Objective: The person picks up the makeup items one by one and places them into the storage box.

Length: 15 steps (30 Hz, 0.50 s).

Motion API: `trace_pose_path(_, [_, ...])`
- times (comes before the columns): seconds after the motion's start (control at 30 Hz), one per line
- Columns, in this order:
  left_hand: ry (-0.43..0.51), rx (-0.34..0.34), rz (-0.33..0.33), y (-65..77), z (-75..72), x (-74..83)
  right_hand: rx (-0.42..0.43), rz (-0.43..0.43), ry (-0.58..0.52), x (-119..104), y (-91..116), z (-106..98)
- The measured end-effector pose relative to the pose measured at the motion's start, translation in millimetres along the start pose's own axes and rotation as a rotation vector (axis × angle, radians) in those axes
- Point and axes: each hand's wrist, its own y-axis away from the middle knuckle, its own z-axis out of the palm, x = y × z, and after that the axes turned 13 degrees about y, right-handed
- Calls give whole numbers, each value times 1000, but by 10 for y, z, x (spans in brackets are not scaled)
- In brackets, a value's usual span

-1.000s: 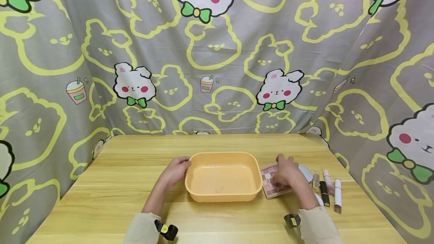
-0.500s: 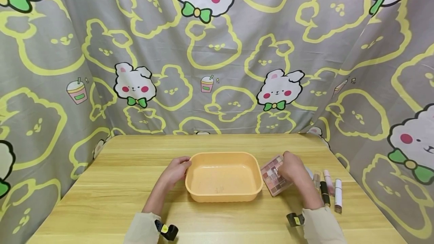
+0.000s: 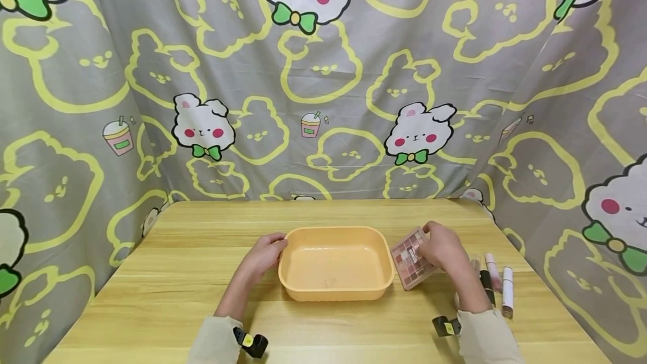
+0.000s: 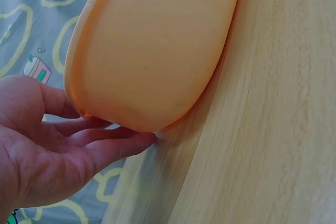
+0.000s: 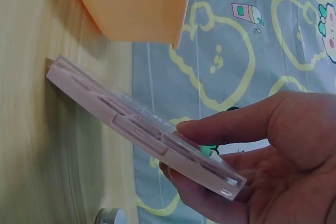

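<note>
My left hand (image 3: 263, 257) is at the left end of an orange plastic basin (image 3: 336, 295). In the left wrist view its fingers (image 4: 113, 148) lie fairly straight against the outside of the end wall, the thumb up by the rim. Thumb and fingers of my right hand (image 3: 445, 249) pinch an eyeshadow palette (image 3: 413, 260) by its far right edge. The palette, with a clear lid over pinkish-brown squares, tilts up just right of the basin. Seen edge-on in the right wrist view, the palette (image 5: 131, 129) has its lower end close to the table; contact cannot be told.
Several cosmetic tubes lie right of my right hand: a black one (image 3: 488, 286), a pink one (image 3: 493, 273) and a white one (image 3: 507, 291). Part of a round white-and-silver item (image 5: 110, 216) shows in the right wrist view. A patterned curtain (image 3: 323, 156) surrounds the wooden table (image 3: 151, 296).
My right hand has taken hold of the palette and lifted its right side, tilting it. The round items beside it are now mostly hidden in the head view. The left hand stays at the basin.
</note>
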Motion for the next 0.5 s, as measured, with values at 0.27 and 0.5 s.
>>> trace_pose_path(0.27, [-7, 1, -5, 16, -2, -6, 41, -20, -5, -17, 2, 12])
trace_pose_path(0.5, [-5, -2, -4, 9, -2, -5, 30, -17, -27, -32, 9, -10])
